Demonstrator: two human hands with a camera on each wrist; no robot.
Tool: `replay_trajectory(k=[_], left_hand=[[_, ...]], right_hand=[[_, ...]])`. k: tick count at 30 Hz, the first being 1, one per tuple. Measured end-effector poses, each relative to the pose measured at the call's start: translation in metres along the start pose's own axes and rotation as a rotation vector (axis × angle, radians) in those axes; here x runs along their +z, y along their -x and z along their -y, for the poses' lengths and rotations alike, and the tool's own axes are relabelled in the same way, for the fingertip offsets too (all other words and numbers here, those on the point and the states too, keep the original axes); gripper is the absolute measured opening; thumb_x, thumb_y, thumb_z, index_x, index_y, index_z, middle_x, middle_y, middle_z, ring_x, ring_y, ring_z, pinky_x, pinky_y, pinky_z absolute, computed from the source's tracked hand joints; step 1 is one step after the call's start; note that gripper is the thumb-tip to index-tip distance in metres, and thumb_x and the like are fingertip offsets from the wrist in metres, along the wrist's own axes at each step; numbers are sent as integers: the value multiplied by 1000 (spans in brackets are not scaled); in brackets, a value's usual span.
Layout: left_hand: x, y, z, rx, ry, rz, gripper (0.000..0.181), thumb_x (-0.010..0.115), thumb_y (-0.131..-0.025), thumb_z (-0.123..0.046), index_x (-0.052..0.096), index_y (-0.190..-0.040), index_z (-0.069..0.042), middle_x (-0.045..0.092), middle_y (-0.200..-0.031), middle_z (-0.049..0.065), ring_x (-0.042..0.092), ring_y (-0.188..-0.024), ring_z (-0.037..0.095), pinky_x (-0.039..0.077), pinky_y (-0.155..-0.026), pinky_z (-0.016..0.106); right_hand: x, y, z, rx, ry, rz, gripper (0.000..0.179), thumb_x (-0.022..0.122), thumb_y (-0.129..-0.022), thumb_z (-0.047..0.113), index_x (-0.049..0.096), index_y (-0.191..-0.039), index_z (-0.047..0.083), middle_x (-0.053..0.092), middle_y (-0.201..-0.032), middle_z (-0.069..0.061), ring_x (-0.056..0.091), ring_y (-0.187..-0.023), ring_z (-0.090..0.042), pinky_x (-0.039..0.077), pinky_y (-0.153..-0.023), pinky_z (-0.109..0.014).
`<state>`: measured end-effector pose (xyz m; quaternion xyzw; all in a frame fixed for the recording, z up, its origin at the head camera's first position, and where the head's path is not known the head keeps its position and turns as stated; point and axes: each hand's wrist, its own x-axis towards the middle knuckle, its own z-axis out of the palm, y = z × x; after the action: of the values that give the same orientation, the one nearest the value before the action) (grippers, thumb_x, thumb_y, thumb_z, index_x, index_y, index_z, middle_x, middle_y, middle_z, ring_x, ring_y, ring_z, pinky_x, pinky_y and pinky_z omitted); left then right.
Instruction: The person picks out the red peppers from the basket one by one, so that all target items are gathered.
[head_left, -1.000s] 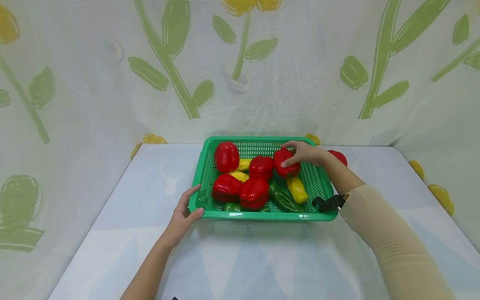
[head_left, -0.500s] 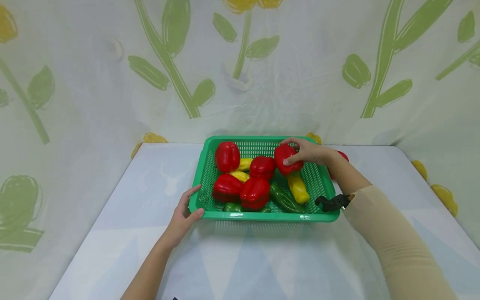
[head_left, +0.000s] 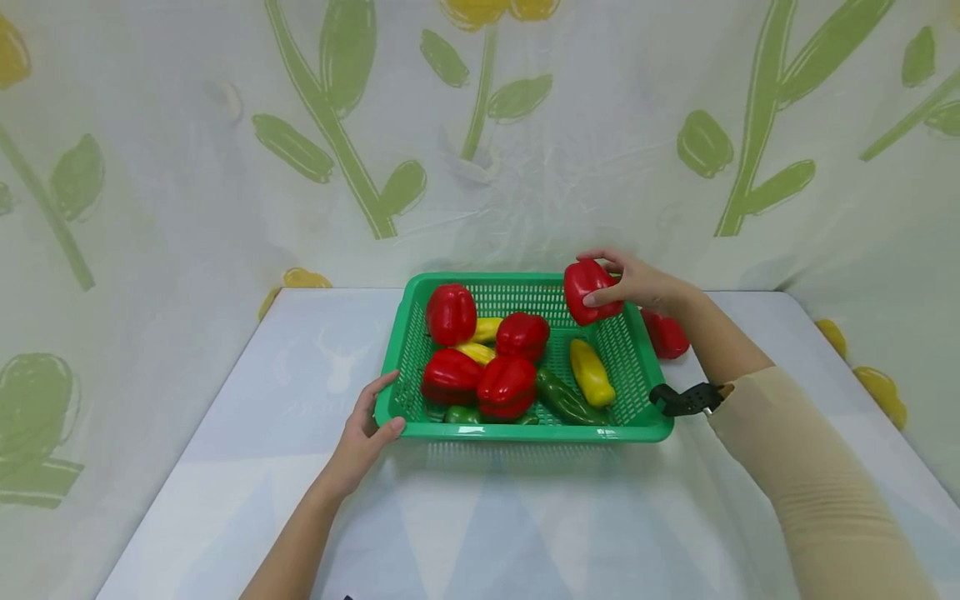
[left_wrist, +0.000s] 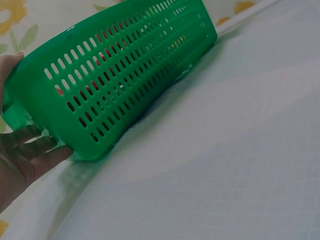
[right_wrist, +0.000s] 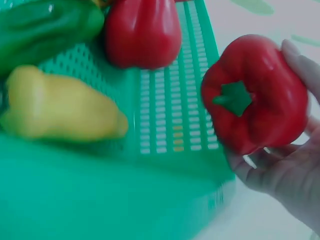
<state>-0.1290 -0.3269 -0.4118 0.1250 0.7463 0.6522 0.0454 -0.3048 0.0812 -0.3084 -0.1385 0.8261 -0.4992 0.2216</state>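
My right hand (head_left: 637, 282) holds a red bell pepper (head_left: 587, 293) up at the back right corner of a green plastic basket (head_left: 525, 432). In the right wrist view, fingers and thumb wrap the bell pepper's side, its green stem (right_wrist: 235, 98) facing the camera. At the basket's front left corner, my left hand (head_left: 360, 442) grips the rim; the left wrist view shows its fingers (left_wrist: 50, 157) against the perforated outer wall. Inside lie several other red bell peppers (head_left: 507, 387), a yellow pepper (head_left: 591, 373), a long green pepper (head_left: 566, 400) and more yellow pieces (head_left: 477, 353).
Another red bell pepper (head_left: 665, 336) lies on the table just outside the basket's right wall, partly behind my right forearm. The table (head_left: 480, 525) has a pale patterned cover. Behind it hangs a flower-printed curtain (head_left: 570, 192).
My right hand has lifted the red bell pepper up and to the right, away from the yellow pepper, to the back right rim. The left hand keeps its grip on the basket.
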Motion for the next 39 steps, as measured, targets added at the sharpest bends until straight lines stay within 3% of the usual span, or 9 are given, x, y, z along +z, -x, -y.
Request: replay_trajectory(k=[10,23,34,39], left_hand=[[-1,0,0,-12,-16,-7,60,49,-95,-8,22,-148,-15,25,-148,22,36,-128,34,44,-90,17],[0,-1,1,-20,-4,-9,60,48,-95,-8,22,-148,-15,23,-149,21,34,-129,36,44,-90,16],[-2,0,1,0,0,-5,59,47,-95,-7,22,-148,-14,28,-145,23,44,-122,16,46,-88,18],[-2,0,1,1,3,-5,59,47,-95,-8,21,-148,-14,28,-144,24,46,-120,14,46,-88,18]], right_hand=[[-25,22,-3,-40,91,-77,80,73,-79,9,27,-144,14,35,-140,-18,34,-126,-35,53,-83,-42],[-57,54,-25,19,107,-125,79,69,-82,10,21,-144,13,33,-140,-18,35,-123,-33,54,-79,-35],[-77,85,-52,70,116,-205,82,71,-82,12,18,-145,14,28,-141,-17,32,-123,-34,54,-75,-32],[-82,96,-64,90,118,-212,82,71,-81,9,19,-144,14,27,-140,-19,31,-122,-35,54,-74,-34]])
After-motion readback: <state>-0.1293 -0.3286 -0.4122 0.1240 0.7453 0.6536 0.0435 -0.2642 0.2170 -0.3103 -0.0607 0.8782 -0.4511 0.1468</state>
